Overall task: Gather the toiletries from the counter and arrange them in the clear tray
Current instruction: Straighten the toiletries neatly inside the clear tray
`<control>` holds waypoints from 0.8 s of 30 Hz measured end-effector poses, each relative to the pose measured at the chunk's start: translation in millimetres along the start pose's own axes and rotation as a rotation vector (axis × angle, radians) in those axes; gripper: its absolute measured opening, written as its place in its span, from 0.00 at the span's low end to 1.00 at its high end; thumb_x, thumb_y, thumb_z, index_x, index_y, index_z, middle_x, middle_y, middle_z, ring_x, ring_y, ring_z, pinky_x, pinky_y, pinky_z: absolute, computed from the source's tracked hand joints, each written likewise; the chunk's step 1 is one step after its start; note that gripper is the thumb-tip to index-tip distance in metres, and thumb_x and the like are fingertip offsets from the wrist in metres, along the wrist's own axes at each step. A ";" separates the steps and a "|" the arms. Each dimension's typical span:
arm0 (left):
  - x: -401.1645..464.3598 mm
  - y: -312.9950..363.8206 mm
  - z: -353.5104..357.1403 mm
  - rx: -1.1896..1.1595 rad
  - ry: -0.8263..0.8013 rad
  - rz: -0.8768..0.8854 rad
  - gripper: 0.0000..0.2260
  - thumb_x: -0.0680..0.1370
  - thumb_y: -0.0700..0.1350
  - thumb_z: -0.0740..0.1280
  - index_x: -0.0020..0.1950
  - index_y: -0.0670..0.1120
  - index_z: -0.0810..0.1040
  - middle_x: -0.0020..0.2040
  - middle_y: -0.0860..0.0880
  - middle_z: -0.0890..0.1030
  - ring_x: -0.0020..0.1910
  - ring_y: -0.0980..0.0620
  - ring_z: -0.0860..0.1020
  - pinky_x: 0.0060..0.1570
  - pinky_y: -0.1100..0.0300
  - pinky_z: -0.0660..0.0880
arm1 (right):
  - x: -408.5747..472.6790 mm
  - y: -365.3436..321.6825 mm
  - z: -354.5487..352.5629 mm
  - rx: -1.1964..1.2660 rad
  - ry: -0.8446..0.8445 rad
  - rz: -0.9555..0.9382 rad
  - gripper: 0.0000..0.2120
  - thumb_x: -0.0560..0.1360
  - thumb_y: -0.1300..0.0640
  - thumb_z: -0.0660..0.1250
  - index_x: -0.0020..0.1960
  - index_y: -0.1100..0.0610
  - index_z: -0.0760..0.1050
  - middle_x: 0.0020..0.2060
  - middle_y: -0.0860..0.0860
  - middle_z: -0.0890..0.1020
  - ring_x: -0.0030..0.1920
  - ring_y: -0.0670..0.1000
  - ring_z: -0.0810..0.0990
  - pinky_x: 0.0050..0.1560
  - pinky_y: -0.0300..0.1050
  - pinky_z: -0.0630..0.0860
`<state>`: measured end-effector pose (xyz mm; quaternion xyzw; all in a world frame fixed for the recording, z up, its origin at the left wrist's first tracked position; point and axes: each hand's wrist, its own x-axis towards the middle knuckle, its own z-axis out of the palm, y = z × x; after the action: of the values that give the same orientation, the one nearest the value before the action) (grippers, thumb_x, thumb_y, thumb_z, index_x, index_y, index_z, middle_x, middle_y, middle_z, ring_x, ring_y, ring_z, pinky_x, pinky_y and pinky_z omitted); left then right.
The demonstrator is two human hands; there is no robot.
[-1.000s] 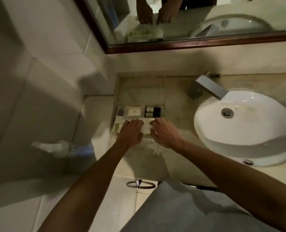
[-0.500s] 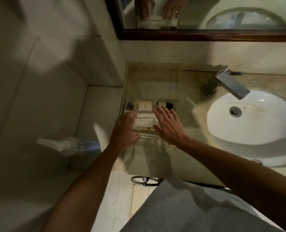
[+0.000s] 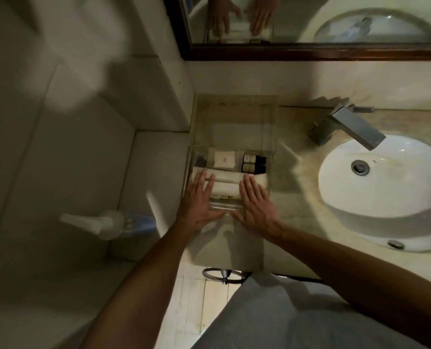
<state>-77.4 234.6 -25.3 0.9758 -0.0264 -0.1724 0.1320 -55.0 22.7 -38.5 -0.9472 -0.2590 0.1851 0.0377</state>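
A clear tray [image 3: 272, 157] sits at the left end of the counter against the side wall. Inside it lie a white soap box [image 3: 224, 159], two small dark-capped bottles [image 3: 254, 164] and long white packets [image 3: 226, 183] across its near half. My left hand [image 3: 200, 200] lies flat with straight fingers on the left part of the white packets. My right hand [image 3: 256, 203] lies flat on the right part, fingers straight. Both palms reach over the tray's near edge.
A white round basin [image 3: 385, 195] with a square chrome tap [image 3: 348, 127] fills the counter's right side. A pump bottle [image 3: 108, 224] stands on the lower ledge to the left. A mirror [image 3: 310, 21] hangs above. A metal ring [image 3: 222, 274] hangs below the counter edge.
Both hands went from gripping the white packets, lifted with fingers spread, and now lie flat on them. The camera has moved closer and to the left.
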 end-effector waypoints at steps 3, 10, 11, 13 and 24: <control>-7.1 -8.8 -6.1 -0.039 0.116 -0.032 0.58 0.64 0.74 0.67 0.79 0.49 0.38 0.80 0.45 0.40 0.78 0.43 0.46 0.75 0.44 0.50 | -5.6 7.9 -6.9 0.094 0.075 0.038 0.49 0.76 0.27 0.44 0.78 0.63 0.34 0.77 0.61 0.35 0.78 0.58 0.35 0.76 0.53 0.36; 13.8 -41.5 -29.3 -0.037 -0.061 -0.180 0.69 0.53 0.76 0.71 0.79 0.44 0.41 0.78 0.39 0.53 0.74 0.38 0.57 0.71 0.41 0.59 | 3.5 49.4 -14.9 0.068 -0.111 0.169 0.71 0.61 0.21 0.64 0.74 0.64 0.25 0.75 0.64 0.30 0.76 0.63 0.31 0.77 0.60 0.40; 16.8 -41.5 -30.5 -0.007 -0.070 -0.177 0.69 0.53 0.75 0.73 0.78 0.43 0.41 0.77 0.39 0.53 0.74 0.38 0.58 0.70 0.41 0.59 | 5.5 49.9 -15.1 0.063 -0.121 0.180 0.72 0.60 0.21 0.66 0.74 0.64 0.25 0.75 0.64 0.30 0.76 0.63 0.31 0.77 0.60 0.39; 20.1 -40.5 -32.1 0.053 -0.084 -0.179 0.68 0.53 0.75 0.73 0.78 0.42 0.43 0.77 0.39 0.53 0.73 0.38 0.58 0.70 0.41 0.59 | 9.5 47.0 -14.0 0.058 -0.140 0.211 0.74 0.59 0.22 0.67 0.74 0.65 0.25 0.74 0.65 0.30 0.75 0.65 0.31 0.77 0.60 0.38; 21.9 -41.7 -31.6 0.012 -0.067 -0.164 0.65 0.52 0.71 0.77 0.76 0.40 0.51 0.75 0.40 0.54 0.72 0.39 0.58 0.71 0.43 0.57 | 1.9 58.0 -12.5 0.159 -0.060 0.187 0.67 0.60 0.24 0.70 0.78 0.64 0.41 0.78 0.64 0.47 0.78 0.63 0.42 0.77 0.63 0.42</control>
<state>-45.7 280.5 -15.0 0.9691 0.0481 -0.2151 0.1108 -21.2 -26.1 -37.2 -0.9554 -0.1549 0.2359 0.0874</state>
